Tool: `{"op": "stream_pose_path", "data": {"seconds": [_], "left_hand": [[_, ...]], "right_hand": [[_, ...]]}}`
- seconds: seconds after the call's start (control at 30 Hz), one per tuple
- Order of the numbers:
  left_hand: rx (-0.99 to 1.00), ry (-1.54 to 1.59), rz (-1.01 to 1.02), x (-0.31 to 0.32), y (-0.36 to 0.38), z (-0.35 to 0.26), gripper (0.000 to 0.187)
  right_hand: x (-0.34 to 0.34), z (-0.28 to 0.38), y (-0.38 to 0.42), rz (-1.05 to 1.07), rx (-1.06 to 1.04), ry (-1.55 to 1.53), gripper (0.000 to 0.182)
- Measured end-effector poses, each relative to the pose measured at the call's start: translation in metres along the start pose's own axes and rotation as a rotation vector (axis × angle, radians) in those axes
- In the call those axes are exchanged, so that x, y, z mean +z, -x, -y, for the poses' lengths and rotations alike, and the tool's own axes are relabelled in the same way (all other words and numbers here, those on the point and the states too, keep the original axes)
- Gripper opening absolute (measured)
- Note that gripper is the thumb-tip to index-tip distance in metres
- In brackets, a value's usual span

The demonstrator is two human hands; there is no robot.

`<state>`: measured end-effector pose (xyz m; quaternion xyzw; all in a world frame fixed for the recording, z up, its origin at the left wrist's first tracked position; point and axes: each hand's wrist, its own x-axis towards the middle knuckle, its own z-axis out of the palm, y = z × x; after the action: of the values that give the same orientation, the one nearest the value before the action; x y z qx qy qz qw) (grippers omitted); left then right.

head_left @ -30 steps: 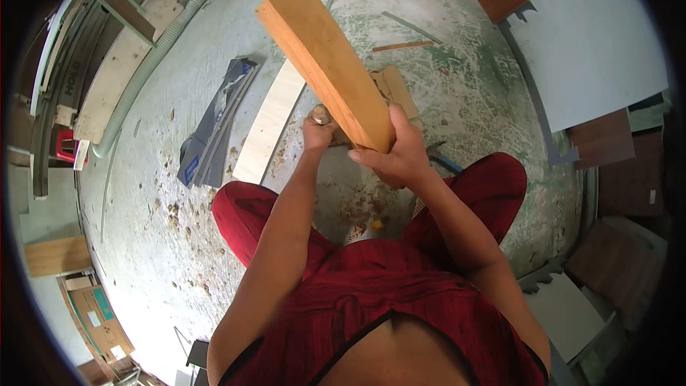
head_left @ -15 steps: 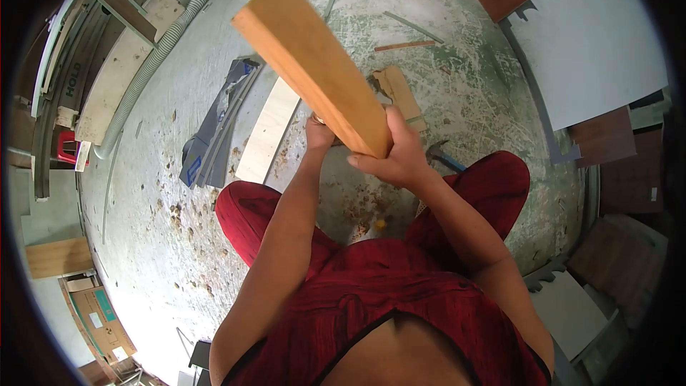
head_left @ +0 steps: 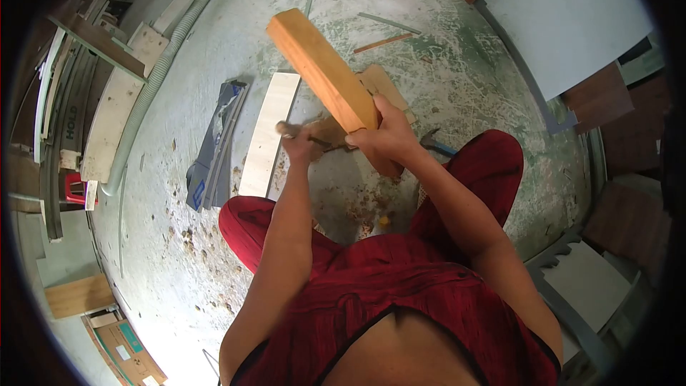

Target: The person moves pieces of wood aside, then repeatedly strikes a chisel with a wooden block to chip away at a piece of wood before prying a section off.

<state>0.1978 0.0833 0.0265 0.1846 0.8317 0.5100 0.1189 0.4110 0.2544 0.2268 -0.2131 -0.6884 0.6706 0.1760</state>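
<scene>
My right hand (head_left: 387,136) grips the lower end of a thick orange wooden block (head_left: 321,64). The block slants up and to the left over the concrete floor. My left hand (head_left: 301,144) sits just left of it, closed around a wooden-handled tool (head_left: 286,128) whose rounded handle end sticks out to the left. The tool's working end is hidden behind my hands and the block. Both hands are held close together above my red-clad knees (head_left: 250,218).
On the floor lie a pale plank (head_left: 268,132), grey-blue strips (head_left: 214,143), a cardboard piece (head_left: 386,82), and a hammer (head_left: 437,144) by my right knee. A grey hose (head_left: 161,71) runs along the left. White and brown boards (head_left: 572,14) lie at the right. Wood chips are scattered around.
The block has come down and moved a little right, its top end lower than before. My left hand has shifted left, and the tool's handle now points leftward.
</scene>
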Motion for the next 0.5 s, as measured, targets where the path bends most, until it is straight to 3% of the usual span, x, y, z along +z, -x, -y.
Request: {"op": "stream_pose_path", "data": {"seconds": [0.07,0.1,0.23,0.37,0.4,0.5], "left_hand": [[-0.235,0.19,-0.218,-0.004,0.0,-0.01,0.029],[-0.513,0.562,-0.429,-0.001,0.004,-0.027,0.03],[-0.467,0.595,-0.305,0.007,0.002,-0.054,0.027],[-0.055,0.343,-0.102,0.025,0.002,-0.056,0.021],[-0.169,0.444,-0.014,0.021,0.018,-0.091,0.017],[-0.088,0.502,0.016,0.035,0.014,-0.073,0.018]], "right_hand": [[-0.005,-0.001,-0.002,-0.041,0.005,-0.019,0.052],[-0.008,-0.002,-0.002,-0.062,0.01,-0.03,0.052],[-0.009,-0.001,-0.005,-0.178,-0.07,-0.07,0.054],[-0.007,0.0,-0.009,-0.184,-0.099,-0.064,0.055],[-0.008,-0.001,-0.01,-0.176,-0.094,-0.049,0.055],[-0.009,-0.004,-0.009,-0.162,-0.07,0.068,0.06]]}}
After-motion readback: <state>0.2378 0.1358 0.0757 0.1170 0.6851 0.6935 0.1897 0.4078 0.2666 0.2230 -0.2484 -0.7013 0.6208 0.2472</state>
